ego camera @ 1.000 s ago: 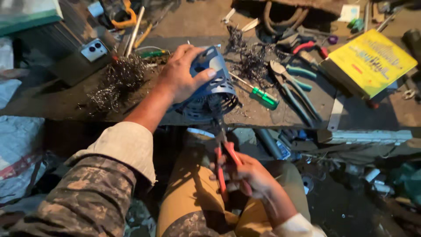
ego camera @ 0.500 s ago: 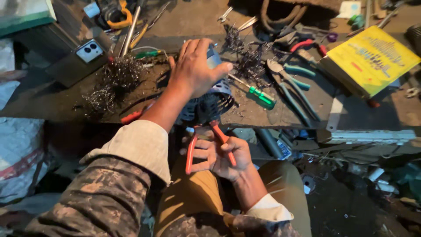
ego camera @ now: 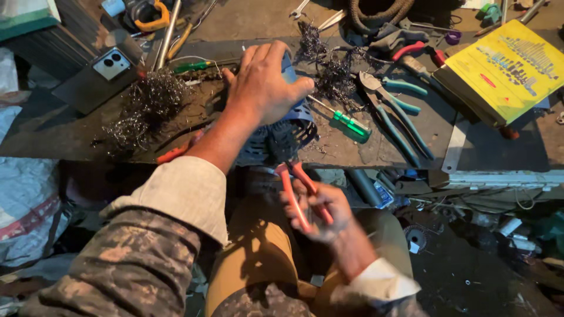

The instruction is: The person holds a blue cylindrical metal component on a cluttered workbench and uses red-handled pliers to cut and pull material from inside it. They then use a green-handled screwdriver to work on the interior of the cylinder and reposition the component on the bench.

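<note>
I see my left hand (ego camera: 264,82) lying flat on top of a blue round motor part (ego camera: 282,132). My fingers are spread wide and press down on it. The motor part sits at the near edge of the dark table (ego camera: 53,132), right in front of me.

My right hand (ego camera: 320,211) is lower, just under the table edge, above my lap. It is curled around the red handles of a pair of pliers (ego camera: 296,191). The handles stand a little apart and the tip points up at the motor part.

Just right of the motor part lies a green screwdriver (ego camera: 346,123). Beside that are big blue-handled pliers (ego camera: 393,114). A heap of thin curly wire (ego camera: 147,103) lies to the left, near a phone (ego camera: 111,63). A yellow book (ego camera: 505,67) rests far right.
</note>
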`<state>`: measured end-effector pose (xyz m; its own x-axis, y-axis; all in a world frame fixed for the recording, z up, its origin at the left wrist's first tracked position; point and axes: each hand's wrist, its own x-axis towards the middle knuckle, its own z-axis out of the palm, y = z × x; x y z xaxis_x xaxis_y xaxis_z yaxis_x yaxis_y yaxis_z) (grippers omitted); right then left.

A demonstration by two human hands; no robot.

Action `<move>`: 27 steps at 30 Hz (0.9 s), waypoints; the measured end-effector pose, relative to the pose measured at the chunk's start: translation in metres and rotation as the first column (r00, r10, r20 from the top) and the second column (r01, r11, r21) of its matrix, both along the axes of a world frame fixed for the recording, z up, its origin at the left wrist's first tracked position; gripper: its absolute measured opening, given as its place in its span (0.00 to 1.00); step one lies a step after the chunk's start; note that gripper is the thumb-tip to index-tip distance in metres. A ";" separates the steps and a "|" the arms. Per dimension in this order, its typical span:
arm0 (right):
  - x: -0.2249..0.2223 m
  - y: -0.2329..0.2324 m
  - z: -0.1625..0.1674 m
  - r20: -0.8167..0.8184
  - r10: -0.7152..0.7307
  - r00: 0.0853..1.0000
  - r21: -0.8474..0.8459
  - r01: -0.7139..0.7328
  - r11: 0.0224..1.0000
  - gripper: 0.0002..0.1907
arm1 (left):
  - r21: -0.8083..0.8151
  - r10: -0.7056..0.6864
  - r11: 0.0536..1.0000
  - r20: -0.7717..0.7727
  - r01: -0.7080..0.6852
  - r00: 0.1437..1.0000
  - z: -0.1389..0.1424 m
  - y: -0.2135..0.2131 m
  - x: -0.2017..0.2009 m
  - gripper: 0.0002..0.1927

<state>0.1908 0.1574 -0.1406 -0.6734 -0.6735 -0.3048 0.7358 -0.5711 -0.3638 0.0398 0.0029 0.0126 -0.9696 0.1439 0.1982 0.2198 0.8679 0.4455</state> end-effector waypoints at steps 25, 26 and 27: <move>0.007 -0.015 0.013 -0.140 -0.075 0.987 -0.259 0.037 0.965 0.35 | 0.045 -0.080 0.995 -0.109 0.085 0.991 -0.016 -0.024 -0.003 0.32; 0.007 -0.016 0.012 -0.147 -0.082 0.986 -0.261 0.042 0.964 0.37 | 0.045 -0.084 0.995 -0.119 0.090 0.989 -0.016 -0.024 -0.003 0.32; 0.008 -0.016 0.012 -0.144 -0.093 0.985 -0.267 0.052 0.962 0.36 | 0.045 -0.085 0.995 -0.116 0.091 0.990 -0.015 -0.024 -0.003 0.32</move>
